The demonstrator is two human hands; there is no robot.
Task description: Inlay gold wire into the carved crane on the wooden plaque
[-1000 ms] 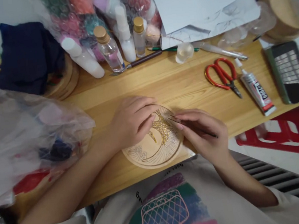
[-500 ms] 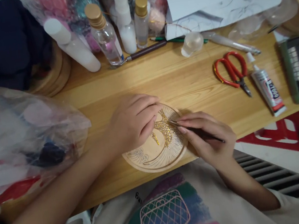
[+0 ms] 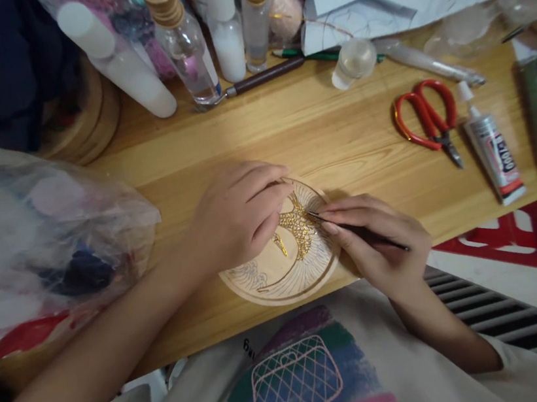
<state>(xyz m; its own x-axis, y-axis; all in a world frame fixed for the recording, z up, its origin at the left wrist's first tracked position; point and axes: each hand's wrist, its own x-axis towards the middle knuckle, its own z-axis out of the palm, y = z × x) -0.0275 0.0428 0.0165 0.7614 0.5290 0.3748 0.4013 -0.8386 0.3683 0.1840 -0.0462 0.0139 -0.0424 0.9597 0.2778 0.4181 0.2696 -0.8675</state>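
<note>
A round wooden disc [image 3: 280, 286] with fine dark drawn lines lies near the table's front edge. Gold wire shapes [image 3: 301, 233] cover part of its middle and right. My left hand [image 3: 243, 214] rests over the disc's upper left, fingers together and bent; whether anything is under the fingertips is hidden. In my right hand [image 3: 382, 239] are dark slender tweezers [image 3: 366, 233], pinched between thumb and fingers, their tip at the gold wire on the disc's right side.
Red-handled pliers [image 3: 428, 117] and a glue tube [image 3: 494, 155] lie to the right. Bottles [image 3: 187, 57], a dark-handled tool [image 3: 265, 77] and paper sheets [image 3: 372, 9] are at the back. A plastic bag [image 3: 55, 235] and wooden hoops [image 3: 90, 125] stand left.
The view has shifted slightly, so the pliers and glue tube appear farther right. Both hands keep nearly the same place on the disc, and the tweezers' tip stays at the gold wire.
</note>
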